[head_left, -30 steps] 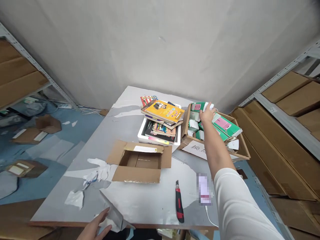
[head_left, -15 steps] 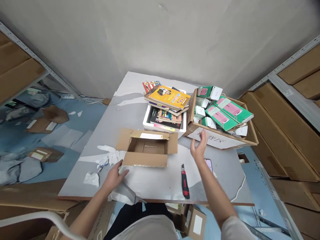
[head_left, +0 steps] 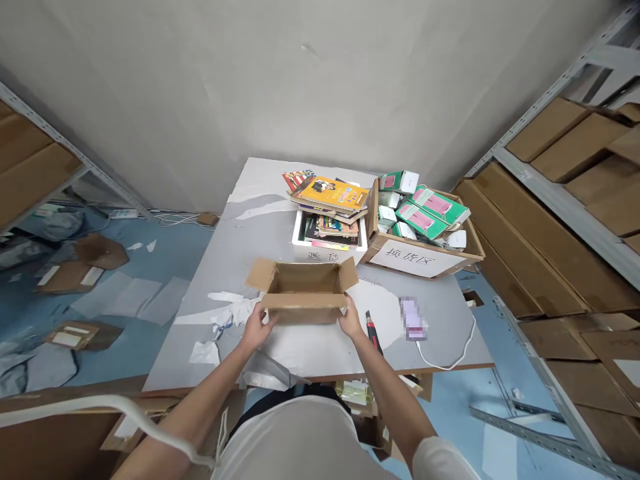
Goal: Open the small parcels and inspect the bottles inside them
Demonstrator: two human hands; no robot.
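An open cardboard box (head_left: 303, 301) is tilted toward me at the front of the table, its flaps spread. My left hand (head_left: 257, 327) grips its lower left corner, with the thumb along the front. At the opposite front corner, my right hand (head_left: 351, 320) holds the box too. Inside, the part that shows is bare cardboard. A red and black utility knife (head_left: 373, 331) lies just right of my right hand, partly covered by the forearm. Crumpled white paper (head_left: 227, 321) is scattered left of the box.
Behind the box stand a white bin (head_left: 325, 253) stacked with books (head_left: 333, 193) and a carton (head_left: 425, 261) of green and pink packages (head_left: 430, 210). A phone (head_left: 413, 319) with a white cable lies at right. Shelves of cartons (head_left: 540, 243) flank the table (head_left: 210, 220).
My right hand has come from beside the carton of packages to the box's right corner. The box now tips toward me between both hands. The view has shifted slightly.
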